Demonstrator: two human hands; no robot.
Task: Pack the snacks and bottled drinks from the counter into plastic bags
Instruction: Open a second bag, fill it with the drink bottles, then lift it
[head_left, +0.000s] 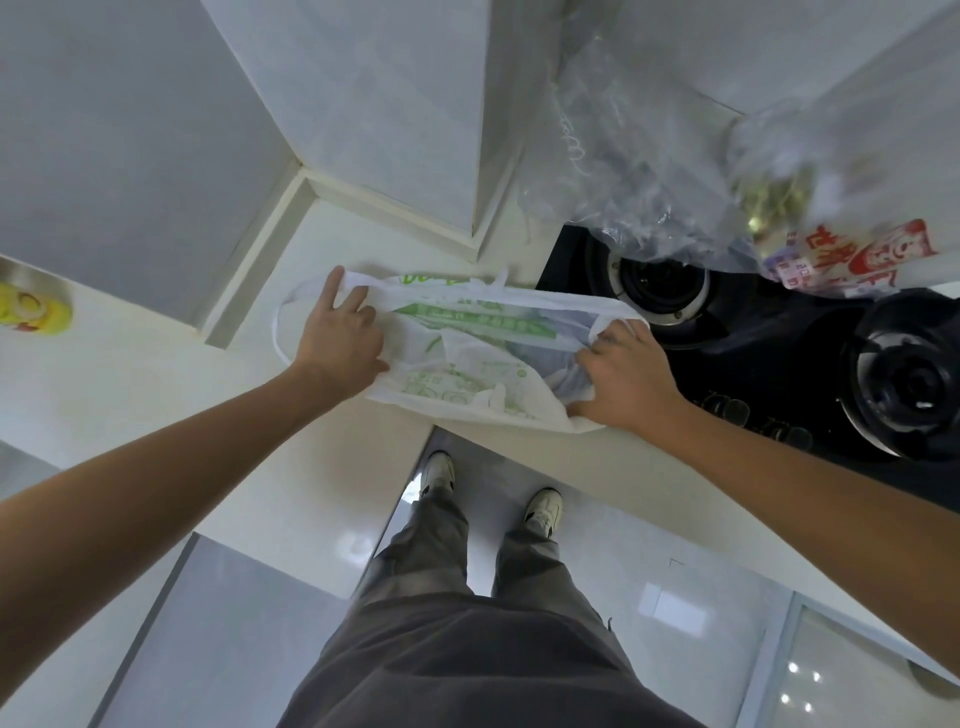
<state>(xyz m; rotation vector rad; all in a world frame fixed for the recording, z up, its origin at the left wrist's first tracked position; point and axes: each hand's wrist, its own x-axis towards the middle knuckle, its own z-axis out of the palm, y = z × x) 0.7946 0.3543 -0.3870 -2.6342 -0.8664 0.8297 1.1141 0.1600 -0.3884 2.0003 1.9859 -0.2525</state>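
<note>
- 1 white plastic bag (467, 364) w/ green print, lying flat on the pale counter (156, 374), centre of view, just left of the hob; something grey-blue shows thru it at its right end.
- 2 hands on it. Left hand (337, 338) at the bag's 9 o'clock end: fingers hooked into the handle loop, gripping it.
- Right hand (623, 374) at the bag's 3 o'clock end: fingers curled into bunched plastic, grasping it.
- 1 black gas hob (753, 353) at 3 o'clock, 2 burners.
- 1 clear plastic bag (623, 171) at 1 o'clock, above the hob, blurred.
- 1 red-and-white snack pack (857, 254) at 2 o'clock, blurred, partly behind the clear plastic.
- 1 yellow item (31, 312) at 9 o'clock by the frame edge; can't tell what it is.
- 2 white shoes at 6 o'clock on the tiled floor.
</note>
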